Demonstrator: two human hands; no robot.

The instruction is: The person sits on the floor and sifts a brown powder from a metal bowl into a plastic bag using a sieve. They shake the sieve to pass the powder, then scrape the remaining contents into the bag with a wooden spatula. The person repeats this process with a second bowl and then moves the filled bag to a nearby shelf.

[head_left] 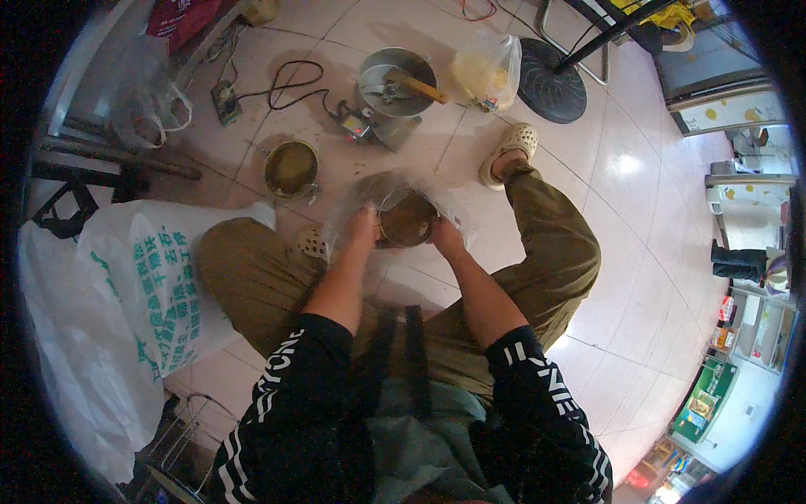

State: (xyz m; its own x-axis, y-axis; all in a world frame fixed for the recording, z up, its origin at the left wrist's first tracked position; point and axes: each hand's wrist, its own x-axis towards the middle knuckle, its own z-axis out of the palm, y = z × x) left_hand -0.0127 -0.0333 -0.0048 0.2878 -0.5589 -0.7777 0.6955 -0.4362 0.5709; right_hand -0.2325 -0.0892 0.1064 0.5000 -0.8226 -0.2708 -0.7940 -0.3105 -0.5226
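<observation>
Sitting low on the tiled floor point(604, 168), you have a clear plastic bag point(395, 189) between your feet, with a round metal bowl point(408, 220) of brownish-green stuff inside it. Your left hand point(363, 228) is closed on the bag's left edge, fingers curled over the plastic at the bowl's rim. Your right hand point(445, 239) grips the bag on the right side of the bowl, likewise closed on the film; whether the fingers also pinch the bowl's rim itself cannot be told through the crinkled plastic. The bowl sits just ahead of your knees, between both hands.

Beside your left hand, your left foot wears a pale perforated clog point(311, 244); your right foot, in a matching clog point(509, 153), is stretched out well beyond the bowl.

Further out to the left, a second metal bowl point(291, 168) holds a similar greenish mass. Beyond it stands a steel grinding machine point(395, 84) with a wooden stick point(417, 86) lying across its open tub, a black cable point(290, 80) running from it to a power strip point(225, 102). Right of the machine leans a clear bag of pale yellowish grain point(485, 76), next to a round black stand base point(551, 80). At your left side lies a large white plastic sack with green print point(159, 286).
</observation>
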